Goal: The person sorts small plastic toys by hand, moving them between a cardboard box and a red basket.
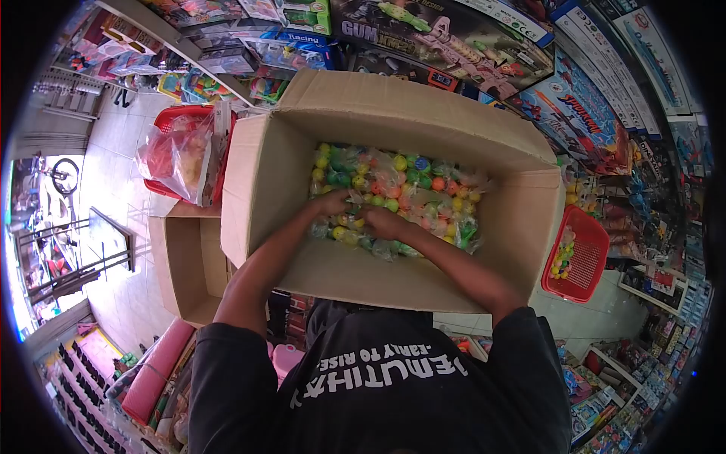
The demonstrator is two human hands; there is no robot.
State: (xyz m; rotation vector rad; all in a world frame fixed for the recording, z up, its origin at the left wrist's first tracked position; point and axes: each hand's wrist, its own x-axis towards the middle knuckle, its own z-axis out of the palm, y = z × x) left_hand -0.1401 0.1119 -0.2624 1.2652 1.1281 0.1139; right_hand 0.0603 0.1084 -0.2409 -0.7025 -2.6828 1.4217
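Observation:
A large open cardboard box (363, 276) holds many small colourful balls (420, 181) in clear plastic bags, yellow, green, orange and a few blue. My left hand (331, 203) reaches in at the left part of the pile, its fingers bent and closed on a clear bag of balls. Just to its right, slightly lower, my right hand (382, 222) has its fingers pinched on the same clear plastic. The fingertips of both hands are close together and partly hidden by the plastic.
A red basket (227, 155) with plastic-wrapped items stands left of the box, above a smaller open carton (181, 265). Another red basket (588, 261) with small balls is on the floor at right. Boxed toys (454, 45) line the shelves ahead.

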